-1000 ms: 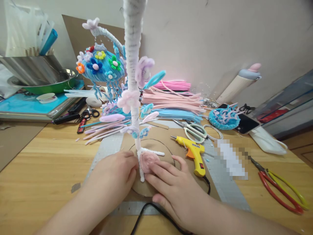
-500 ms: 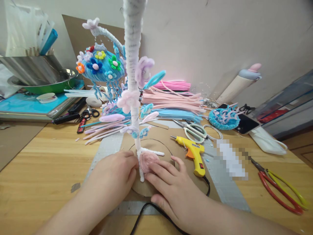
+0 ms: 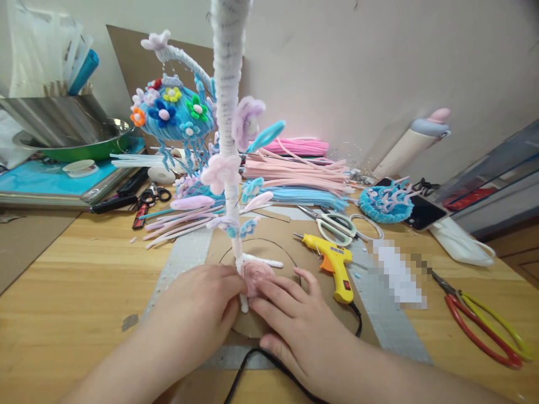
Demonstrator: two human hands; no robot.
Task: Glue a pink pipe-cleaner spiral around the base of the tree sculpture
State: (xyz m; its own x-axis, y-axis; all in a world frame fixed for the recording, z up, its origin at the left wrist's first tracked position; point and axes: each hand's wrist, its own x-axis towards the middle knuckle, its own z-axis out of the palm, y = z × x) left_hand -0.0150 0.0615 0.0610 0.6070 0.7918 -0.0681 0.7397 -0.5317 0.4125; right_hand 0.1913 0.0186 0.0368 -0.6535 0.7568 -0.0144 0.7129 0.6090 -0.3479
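Observation:
A tall stem [image 3: 227,129] wrapped in white fuzzy pipe cleaner stands upright, with pink, lilac and blue flowers along it. Its short white legs spread on a brown cardboard sheet [image 3: 269,308] marked with a drawn circle. Between two legs lies a flat pink pipe-cleaner coil [image 3: 255,273]. My right hand [image 3: 290,308] rests its outstretched fingertips on the coil's right and lower edge. My left hand [image 3: 206,303] is closed, its curled fingertips against the front white leg and the coil's left edge; what they pinch, if anything, is hidden.
A yellow glue gun [image 3: 330,264] lies right of the hands, its black cord [image 3: 252,352] curving below them. Behind are pale-handled scissors [image 3: 334,224] and pipe-cleaner bundles [image 3: 298,171]. Red-and-yellow pliers [image 3: 480,325] lie at right. A blue flowered ornament [image 3: 177,112] hangs behind the stem.
My left hand has shifted slightly right, its fingers now covering part of the front white leg. The right hand and the stem stay nearly still.

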